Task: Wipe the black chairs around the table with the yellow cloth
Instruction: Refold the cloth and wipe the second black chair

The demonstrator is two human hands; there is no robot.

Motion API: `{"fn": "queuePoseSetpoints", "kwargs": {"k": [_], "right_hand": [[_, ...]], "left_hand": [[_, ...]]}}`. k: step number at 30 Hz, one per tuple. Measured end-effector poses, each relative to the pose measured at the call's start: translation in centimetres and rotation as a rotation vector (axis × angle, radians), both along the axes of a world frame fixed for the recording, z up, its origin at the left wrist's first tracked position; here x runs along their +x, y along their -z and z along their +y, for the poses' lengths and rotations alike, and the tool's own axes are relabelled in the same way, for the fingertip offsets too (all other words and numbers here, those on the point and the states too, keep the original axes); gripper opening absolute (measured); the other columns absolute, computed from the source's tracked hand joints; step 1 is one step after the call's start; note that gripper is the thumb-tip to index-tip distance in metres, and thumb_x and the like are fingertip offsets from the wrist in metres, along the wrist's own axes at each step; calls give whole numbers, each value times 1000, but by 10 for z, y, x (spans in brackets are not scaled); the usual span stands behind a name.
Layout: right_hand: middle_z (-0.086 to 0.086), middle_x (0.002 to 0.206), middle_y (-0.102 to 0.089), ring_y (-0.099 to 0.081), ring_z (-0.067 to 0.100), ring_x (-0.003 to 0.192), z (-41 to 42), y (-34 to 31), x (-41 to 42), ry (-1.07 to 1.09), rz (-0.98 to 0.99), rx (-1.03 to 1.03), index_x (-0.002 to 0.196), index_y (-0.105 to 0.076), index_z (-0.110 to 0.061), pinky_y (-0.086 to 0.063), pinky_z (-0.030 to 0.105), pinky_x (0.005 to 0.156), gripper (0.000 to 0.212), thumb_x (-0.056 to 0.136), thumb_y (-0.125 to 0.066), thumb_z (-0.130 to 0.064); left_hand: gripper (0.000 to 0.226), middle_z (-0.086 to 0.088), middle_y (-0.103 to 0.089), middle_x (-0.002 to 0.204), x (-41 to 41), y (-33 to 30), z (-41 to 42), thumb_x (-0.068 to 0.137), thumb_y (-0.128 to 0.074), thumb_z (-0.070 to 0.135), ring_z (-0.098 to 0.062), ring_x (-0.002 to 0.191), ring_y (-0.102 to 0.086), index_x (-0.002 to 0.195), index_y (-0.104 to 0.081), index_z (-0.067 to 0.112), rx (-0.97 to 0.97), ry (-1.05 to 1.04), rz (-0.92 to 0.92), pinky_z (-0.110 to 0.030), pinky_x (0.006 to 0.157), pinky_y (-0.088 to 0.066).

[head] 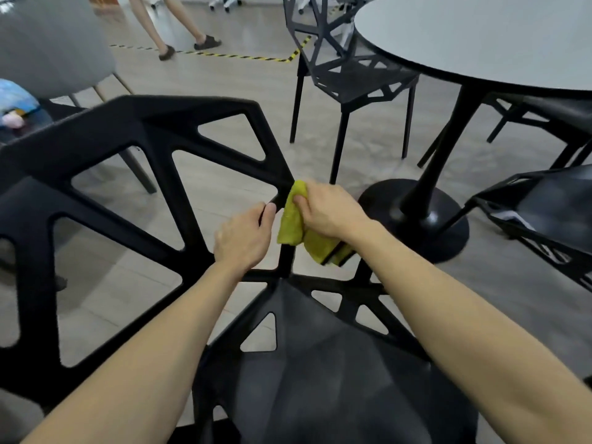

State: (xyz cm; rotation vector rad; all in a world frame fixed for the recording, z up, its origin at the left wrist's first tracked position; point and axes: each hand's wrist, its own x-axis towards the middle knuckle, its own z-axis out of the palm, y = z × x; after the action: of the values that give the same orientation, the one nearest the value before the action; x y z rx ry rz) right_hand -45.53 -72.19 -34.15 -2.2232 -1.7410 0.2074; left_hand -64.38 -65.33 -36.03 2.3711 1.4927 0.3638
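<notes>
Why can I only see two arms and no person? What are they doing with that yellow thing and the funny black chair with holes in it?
The camera sits on the person's head and looks down, so you see what they see: just their own arms and hands, no face or body.

The right hand holds a yellow cloth, with its fingers curled round it, and presses it against a bar of the black chair right in front. That chair is made of slanted bars with open gaps, so the floor shows through. The left hand grips a bar of the same chair, probably to keep it steady.

Behind stands a round table with a pale top on one black leg. More black chairs stand around it. Far back you can see someone else's legs walking past.
</notes>
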Motion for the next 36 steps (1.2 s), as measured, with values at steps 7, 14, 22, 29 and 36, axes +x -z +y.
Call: {"fn": "queuePoseSetpoints", "kwargs": {"k": [7, 14, 22, 29, 36], "right_hand": [[7, 93, -72, -69, 40, 89, -118, 11, 40, 79, 72, -99, 96, -44, -25, -49, 45, 76, 29, 109, -45, -51], [20, 113, -69, -64, 45, 104, 12, -16, -3, -42, 51, -39, 114, -59, -9, -41, 44, 79, 34, 111, -40, -38], [4, 90, -71, -69, 38, 86, -140, 21, 59, 109, 112, -128, 95, -43, -28, -49, 45, 74, 29, 106, -42, -55], [23, 124, -68, -63, 46, 112, -14, -11, 2, -3, -70, -98, 128, -56, -4, -43, 46, 85, 46, 114, -38, -44], [5, 98, -73, -69, 38, 97, -172, 33, 82, 128, 104, -179, 98, -48, -26, -51, 45, 83, 34, 104, -45, -59]], "left_hand": [[56, -2, -67, 83, -2, -4, 0, 110, -21, 59, -34, 87, -63, 85, -59, 27, -79, -25, -81, -55, 91, -54], [49, -10, -67, 89, -1, -4, 2, 110, -21, 52, -41, 92, -61, 89, -57, 26, -54, -30, -38, -54, 92, -51], [54, -7, -68, 90, 2, -1, 0, 112, -17, 56, -39, 92, -62, 93, -58, 26, -11, -24, -48, -52, 91, -49], [62, -16, -71, 103, 5, 1, -1, 110, -12, 60, -45, 100, -64, 109, -65, 27, 34, -58, 1, -55, 91, -50], [55, -12, -70, 98, 7, -7, -10, 112, -14, 54, -42, 95, -63, 111, -62, 25, 14, -40, 6, -55, 91, -50]]}}
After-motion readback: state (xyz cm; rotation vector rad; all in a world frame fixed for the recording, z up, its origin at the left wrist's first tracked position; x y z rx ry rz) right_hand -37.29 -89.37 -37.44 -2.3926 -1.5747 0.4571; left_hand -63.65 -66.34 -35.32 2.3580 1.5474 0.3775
